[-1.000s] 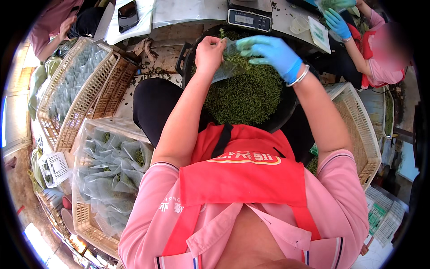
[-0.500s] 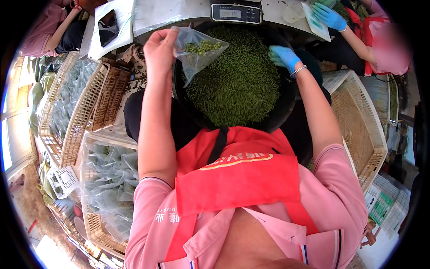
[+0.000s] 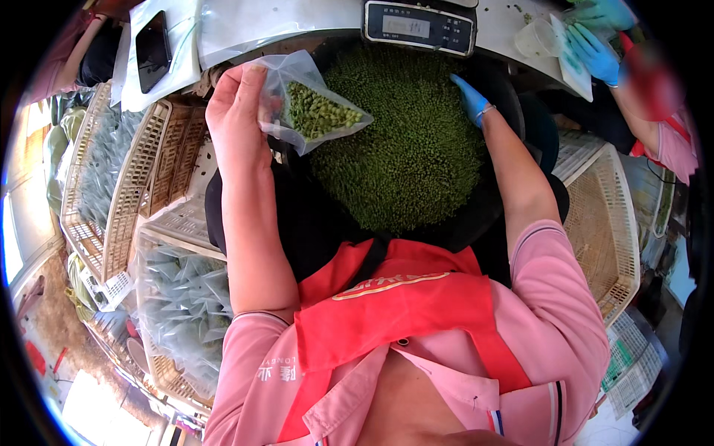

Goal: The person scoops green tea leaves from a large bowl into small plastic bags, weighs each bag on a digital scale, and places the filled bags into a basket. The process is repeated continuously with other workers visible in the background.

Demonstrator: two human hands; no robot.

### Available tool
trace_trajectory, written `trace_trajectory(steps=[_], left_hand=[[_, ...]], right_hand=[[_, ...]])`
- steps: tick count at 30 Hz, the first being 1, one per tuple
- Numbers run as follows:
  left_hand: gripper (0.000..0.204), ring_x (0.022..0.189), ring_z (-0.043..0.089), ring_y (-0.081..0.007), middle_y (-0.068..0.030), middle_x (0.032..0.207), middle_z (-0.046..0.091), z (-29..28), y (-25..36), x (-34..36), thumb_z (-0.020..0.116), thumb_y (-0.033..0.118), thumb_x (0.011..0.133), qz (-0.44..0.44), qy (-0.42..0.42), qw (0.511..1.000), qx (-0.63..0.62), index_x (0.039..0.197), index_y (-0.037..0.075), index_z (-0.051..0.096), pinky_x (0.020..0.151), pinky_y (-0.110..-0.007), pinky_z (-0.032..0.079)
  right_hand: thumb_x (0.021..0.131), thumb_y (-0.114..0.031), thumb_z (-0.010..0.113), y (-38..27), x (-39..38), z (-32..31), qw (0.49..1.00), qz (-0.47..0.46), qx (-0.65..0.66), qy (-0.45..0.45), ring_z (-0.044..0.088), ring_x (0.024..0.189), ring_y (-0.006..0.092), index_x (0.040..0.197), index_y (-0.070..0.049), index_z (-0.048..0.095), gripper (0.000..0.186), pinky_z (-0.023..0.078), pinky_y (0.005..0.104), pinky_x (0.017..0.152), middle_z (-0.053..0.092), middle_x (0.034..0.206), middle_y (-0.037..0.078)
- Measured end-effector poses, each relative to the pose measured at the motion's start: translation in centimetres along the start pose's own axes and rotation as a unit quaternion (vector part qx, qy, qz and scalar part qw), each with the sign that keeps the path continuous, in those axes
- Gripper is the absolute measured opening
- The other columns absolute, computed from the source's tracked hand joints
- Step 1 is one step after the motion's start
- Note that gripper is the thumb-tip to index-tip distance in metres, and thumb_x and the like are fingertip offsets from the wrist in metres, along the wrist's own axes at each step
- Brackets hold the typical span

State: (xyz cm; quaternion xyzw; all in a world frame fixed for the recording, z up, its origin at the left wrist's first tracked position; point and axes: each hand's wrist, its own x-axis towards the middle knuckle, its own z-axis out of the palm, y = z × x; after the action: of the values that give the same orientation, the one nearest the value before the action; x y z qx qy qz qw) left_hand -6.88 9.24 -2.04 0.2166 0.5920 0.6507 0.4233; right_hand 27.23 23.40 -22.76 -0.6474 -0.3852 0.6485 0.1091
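Note:
My bare left hand grips a small clear plastic bag holding green pods, raised over the left rim of a big black basin. The basin is heaped with green pods. My right hand, in a blue glove, rests on the far right side of the heap with its fingers down in the pods; whether it holds any is hidden. A digital scale stands just beyond the basin.
Plastic baskets on my left hold several filled clear bags. An empty basket stands on my right. A co-worker's blue-gloved hands work at the far right. A dark phone lies at the upper left.
My left hand has carried the bag leftward and a little toward me, off the heap. My right hand has left the bag and dropped onto the far right of the pods.

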Motion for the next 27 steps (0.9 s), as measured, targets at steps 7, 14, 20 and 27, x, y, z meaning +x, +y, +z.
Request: trace_trajectory(steps=[7, 14, 20, 27], left_hand=[[0.017, 0.049, 0.04, -0.0035, 0.0028, 0.059, 0.049, 1.7, -0.1, 0.0, 0.065, 0.018, 0.085, -0.002, 0.035, 0.999, 0.024, 0.09, 0.002, 0.059, 0.056, -0.021, 0.043], [0.016, 0.057, 0.047, -0.0047, -0.0005, 0.072, 0.058, -0.6, -0.4, 0.2, 0.064, 0.016, 0.085, 0.019, 0.001, 1.0, -0.002, 0.089, 0.001, 0.06, 0.054, -0.02, 0.041], [0.016, 0.052, 0.045, -0.0046, 0.0007, 0.068, 0.056, -0.9, -0.5, -0.2, 0.064, 0.014, 0.084, 0.048, -0.026, 0.998, -0.042, 0.09, 0.0, 0.061, 0.049, -0.018, 0.037], [0.02, 0.067, 0.055, -0.0096, -0.0032, 0.083, 0.06, -2.5, -1.2, 1.0, 0.063, 0.015, 0.085, 0.036, -0.023, 0.999, -0.026, 0.098, 0.0, 0.059, 0.063, -0.026, 0.049]], right_hand=[[0.079, -0.056, 0.055, 1.2, 2.8, 5.6, 0.963, 0.022, -0.04, -0.264, 0.024, 0.135, 0.0295, 0.142, -0.002, 0.021, 0.091, 0.023, 0.0376, 0.109, 0.019, 0.149, 0.017], [0.065, -0.045, 0.072, -2.8, -9.4, 8.5, 0.821, -0.198, -0.43, -0.318, 0.047, 0.117, 0.033, 0.122, -0.002, 0.051, 0.074, 0.038, 0.0402, 0.097, 0.052, 0.124, 0.02], [0.074, -0.021, 0.071, -2.5, -13.8, 0.8, 0.828, -0.274, -0.33, -0.36, 0.042, 0.125, 0.0228, 0.129, -0.007, 0.049, 0.061, 0.033, 0.0358, 0.104, 0.044, 0.137, 0.009], [0.094, -0.042, 0.04, 0.2, 2.6, -5.1, 0.986, 0.032, -0.151, -0.062, 0.029, 0.133, 0.0271, 0.142, -0.017, 0.03, 0.055, 0.025, 0.0433, 0.109, 0.026, 0.148, 0.01]])
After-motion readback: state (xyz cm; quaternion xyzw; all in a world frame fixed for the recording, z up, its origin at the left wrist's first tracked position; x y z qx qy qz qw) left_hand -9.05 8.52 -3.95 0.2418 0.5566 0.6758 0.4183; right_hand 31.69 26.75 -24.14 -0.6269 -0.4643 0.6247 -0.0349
